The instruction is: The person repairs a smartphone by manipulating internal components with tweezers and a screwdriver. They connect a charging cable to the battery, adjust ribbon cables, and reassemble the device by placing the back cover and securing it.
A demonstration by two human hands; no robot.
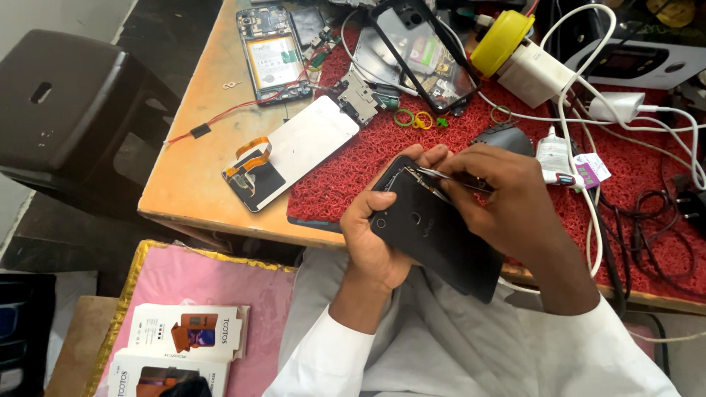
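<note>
— What does the left hand (375, 242) have?

— A black phone (434, 235), a flat slab with rounded corners and a matte back, held in front of the person's lap at the near edge of the bench (191, 169). The left fingers (426, 156) are wrapped shut around its far-left corner, tips curling over the top edge, palm under the left side.

— And the right hand (507, 206)?

— It lies over the phone's right side, fingers pinched closed on thin metal tweezers (452, 179) (shiny, narrow, pointed). The tips sit at the phone's upper edge, just beside the left fingertips.

— What is the surface like?

— An orange-brown wooden bench top, smooth, with a red mat (368, 154) of coarse looped fibre over its right part. On the wood lies a white rectangular screen panel (301, 147) with an orange ribbon cable (254, 156), glossy and flat. Beyond it, an opened phone (273, 55) showing its battery and boards.

— Anything else near?

— Small rubber rings (413, 118) in green and yellow on the mat, a yellow round cap (501, 33), a white charger block (540, 73) with white cables (581, 125) looping across. A dark plastic stool (62, 103) stands left of the bench, and printed cardboard boxes (187, 334) lie on a pink cloth (213, 283) below.
</note>
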